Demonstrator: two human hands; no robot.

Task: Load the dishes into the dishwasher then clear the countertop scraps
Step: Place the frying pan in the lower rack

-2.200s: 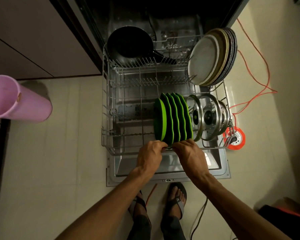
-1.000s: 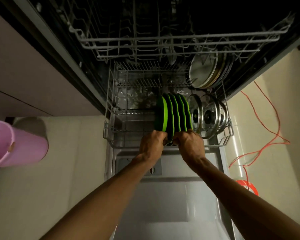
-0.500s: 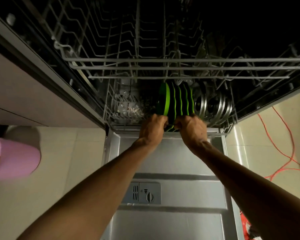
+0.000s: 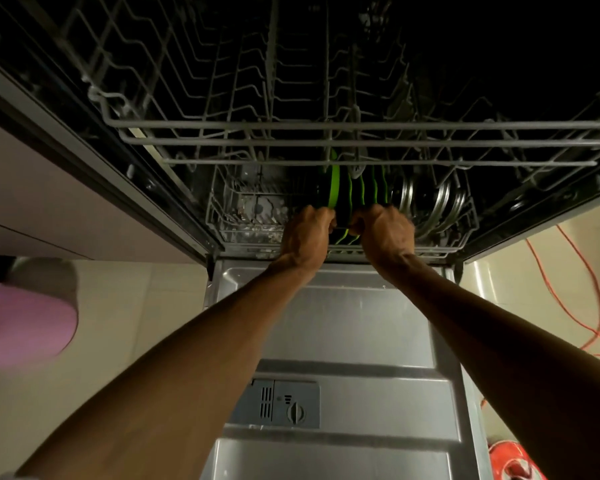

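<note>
The lower dishwasher rack sits deep inside the dark tub, under the upper rack. Several green plates stand upright in it, with steel pot lids to their right. My left hand and my right hand both grip the rack's front rail, side by side, just in front of the green plates. The fingers are curled over the wire. The back of the rack and its other dishes are hidden in shadow.
The open dishwasher door lies flat below my arms, with its detergent dispenser. A pink bucket stands on the floor at left. An orange cable and a red reel lie at right.
Both hands have pushed the lower rack from fully pulled out over the door to inside the tub. The pan and large plates at its back have gone out of sight.
</note>
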